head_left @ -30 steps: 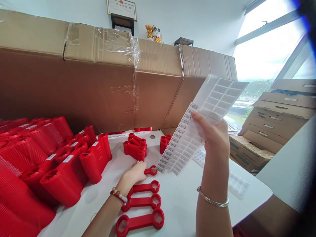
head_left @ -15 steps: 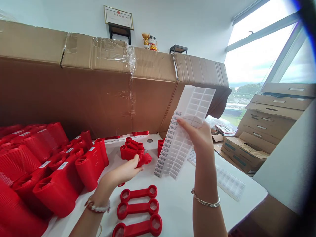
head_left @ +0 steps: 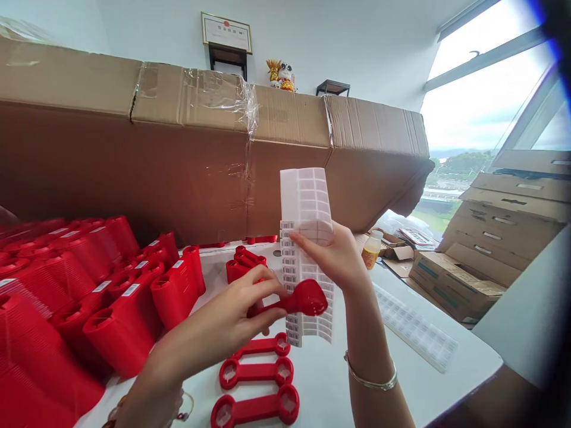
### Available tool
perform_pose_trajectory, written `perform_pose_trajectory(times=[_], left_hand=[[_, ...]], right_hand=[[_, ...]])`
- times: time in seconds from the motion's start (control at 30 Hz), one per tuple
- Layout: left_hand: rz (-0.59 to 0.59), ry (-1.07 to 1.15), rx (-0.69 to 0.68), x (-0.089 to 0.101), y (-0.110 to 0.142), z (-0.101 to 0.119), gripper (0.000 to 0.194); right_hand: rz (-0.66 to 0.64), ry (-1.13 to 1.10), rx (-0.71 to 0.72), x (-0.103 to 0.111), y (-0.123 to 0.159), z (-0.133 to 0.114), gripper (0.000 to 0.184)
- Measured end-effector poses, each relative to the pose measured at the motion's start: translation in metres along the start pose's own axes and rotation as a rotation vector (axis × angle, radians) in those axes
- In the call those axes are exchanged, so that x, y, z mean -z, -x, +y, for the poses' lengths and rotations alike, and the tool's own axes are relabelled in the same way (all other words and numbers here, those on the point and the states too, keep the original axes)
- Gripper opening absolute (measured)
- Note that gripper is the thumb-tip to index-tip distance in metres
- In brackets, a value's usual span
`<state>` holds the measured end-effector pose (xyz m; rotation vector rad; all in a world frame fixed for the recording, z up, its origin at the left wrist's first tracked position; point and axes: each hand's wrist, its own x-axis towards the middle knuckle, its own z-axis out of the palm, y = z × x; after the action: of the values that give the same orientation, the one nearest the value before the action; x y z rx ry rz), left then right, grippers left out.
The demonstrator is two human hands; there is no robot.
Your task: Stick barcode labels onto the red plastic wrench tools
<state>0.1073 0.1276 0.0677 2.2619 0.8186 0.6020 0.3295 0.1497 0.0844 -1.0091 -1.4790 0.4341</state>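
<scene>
My left hand (head_left: 243, 303) pinches a red plastic double-ended scoop (head_left: 311, 298) between thumb and fingers. The scoop's cup end points right, in front of the lower part of a sheet of labels (head_left: 312, 190). Holding that sheet nearly upright, my right hand (head_left: 336, 258) has its thumb on the front and its other fingers mostly hidden behind. Small barcode labels run down the sheet's left edge, beside pale blank backing. Below the hands, three red scoops (head_left: 256, 373) lie in a row on the white table (head_left: 348, 380).
Many stacked red scoops (head_left: 116, 321), some bearing white labels, fill the left side. A small red pile (head_left: 243, 261) sits behind my left hand. A big cardboard box (head_left: 187, 172) overhangs the back. To the right are another label sheet (head_left: 414, 327), a bottle (head_left: 371, 249) and cartons (head_left: 455, 279).
My left hand has raised the red scoop from near the small pile and brought it right, before the label sheet. The sheet has moved left and stands straighter. The view has shifted slightly.
</scene>
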Motion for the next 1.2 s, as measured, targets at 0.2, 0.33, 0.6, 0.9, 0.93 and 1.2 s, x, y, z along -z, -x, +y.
perform_pose_trajectory(times=[0.2, 0.33, 0.6, 0.9, 0.93, 1.2], left_hand=[[0.126, 0.143, 0.143, -0.001, -0.007, -0.008, 0.031], [0.138, 0.287, 0.253, 0.002, -0.006, -0.003, 0.044], [-0.007, 0.51, 0.187, 0.007, -0.009, -0.005, 0.045], [0.217, 0.535, 0.216, 0.021, -0.001, 0.002, 0.054], [0.243, 0.531, 0.218, 0.022, -0.002, 0.002, 0.054], [0.307, 0.461, 0.272, 0.023, 0.0, 0.004, 0.051]], right_hand=[[-0.09, -0.04, 0.007, -0.007, 0.013, -0.014, 0.014], [-0.176, -0.09, -0.037, -0.007, 0.013, -0.013, 0.017], [-0.397, -0.217, -0.105, -0.009, 0.009, -0.011, 0.036], [-0.701, -0.344, -0.161, 0.004, -0.002, 0.01, 0.055], [-0.743, -0.342, -0.183, 0.003, -0.002, 0.01, 0.051], [-0.526, -0.24, -0.266, -0.015, 0.001, 0.0, 0.039]])
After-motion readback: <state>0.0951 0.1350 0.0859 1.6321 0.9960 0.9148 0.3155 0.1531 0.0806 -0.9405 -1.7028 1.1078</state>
